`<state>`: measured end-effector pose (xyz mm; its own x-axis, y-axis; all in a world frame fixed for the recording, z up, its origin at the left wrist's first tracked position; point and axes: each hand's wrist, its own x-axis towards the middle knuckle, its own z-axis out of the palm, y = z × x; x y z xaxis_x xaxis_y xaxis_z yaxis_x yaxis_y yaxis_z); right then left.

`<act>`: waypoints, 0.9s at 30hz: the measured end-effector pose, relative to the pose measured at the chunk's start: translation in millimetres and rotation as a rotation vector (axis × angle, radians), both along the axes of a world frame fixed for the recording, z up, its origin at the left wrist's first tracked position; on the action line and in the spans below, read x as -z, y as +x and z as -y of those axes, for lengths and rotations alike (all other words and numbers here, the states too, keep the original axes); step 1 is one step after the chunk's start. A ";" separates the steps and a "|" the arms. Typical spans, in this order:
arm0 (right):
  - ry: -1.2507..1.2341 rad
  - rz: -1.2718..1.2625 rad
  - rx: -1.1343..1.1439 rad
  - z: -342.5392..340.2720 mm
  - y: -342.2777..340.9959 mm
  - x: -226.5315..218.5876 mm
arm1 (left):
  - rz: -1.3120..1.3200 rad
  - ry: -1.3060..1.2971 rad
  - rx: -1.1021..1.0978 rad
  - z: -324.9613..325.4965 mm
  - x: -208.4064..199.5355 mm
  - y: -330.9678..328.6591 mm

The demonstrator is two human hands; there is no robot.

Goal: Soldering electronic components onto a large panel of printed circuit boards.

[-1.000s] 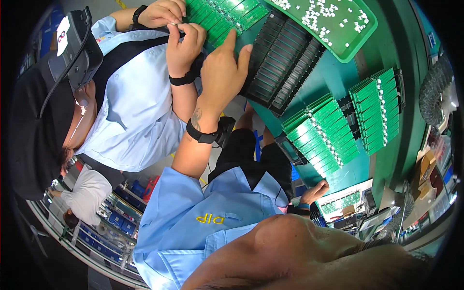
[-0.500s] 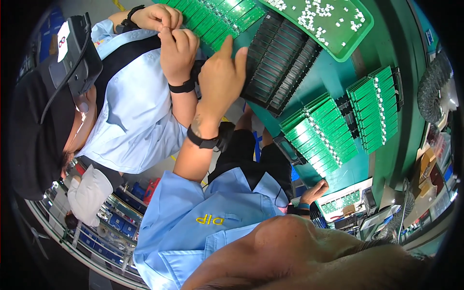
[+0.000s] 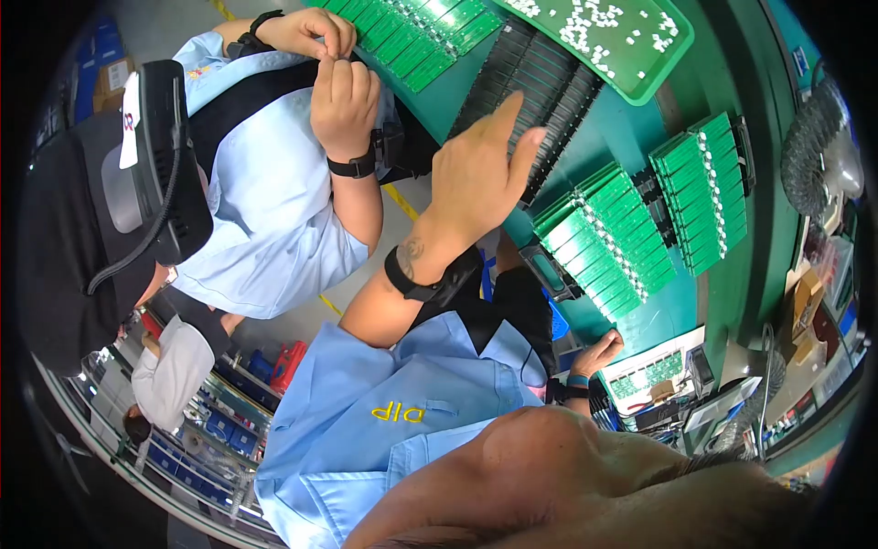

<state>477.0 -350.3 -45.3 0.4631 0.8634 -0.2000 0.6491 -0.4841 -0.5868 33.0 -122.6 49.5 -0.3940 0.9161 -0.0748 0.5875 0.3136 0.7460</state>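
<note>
Over the last second the left hand (image 3: 476, 174) has been shifted right and slightly down in the frame. It was pressed close against the co-worker's hand (image 3: 343, 96) at the left edge of the rack (image 3: 549, 82); now it is set apart from that hand and lies over the rack's lower left part. The thumb, raised before, has been lowered, and the forefinger is now stretched up along the black slots. The shift is judged to mean that work at the shared corner has been left and attention has been turned to the rack itself.

The rack is seen in the upper middle of the frame, on the green table (image 3: 631, 137), between a row of boards (image 3: 412, 37) at the top and two more board stacks (image 3: 604, 242) at the right. A green tray (image 3: 672, 69) of white bits lies above it.

The left forearm is raised from the lower middle of the frame, a black wristband (image 3: 421, 284) worn at the wrist, the back of the hand turned to the camera. Its fingers are loosely spread and nothing is seen to be held in it. The right hand (image 3: 599, 352) is kept low, right of centre, beside a small white tray (image 3: 649, 371); its fingers are curled, and whether anything is gripped cannot be told.
</note>
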 end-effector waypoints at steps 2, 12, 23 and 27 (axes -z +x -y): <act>0.031 0.000 0.006 2.6 -0.4 0.6 | 0.022 0.015 0.025 18.8 0.8 7.1; 0.177 -0.078 0.114 -0.9 -16.7 15.1 | 0.170 -0.291 0.261 103.8 -15.2 31.5; 0.304 -0.167 0.221 8.3 -27.8 22.3 | 0.031 -0.171 0.595 80.7 -18.0 99.1; 0.295 -0.163 0.202 9.3 -26.2 20.4 | -0.030 -0.131 0.557 69.7 -5.8 107.4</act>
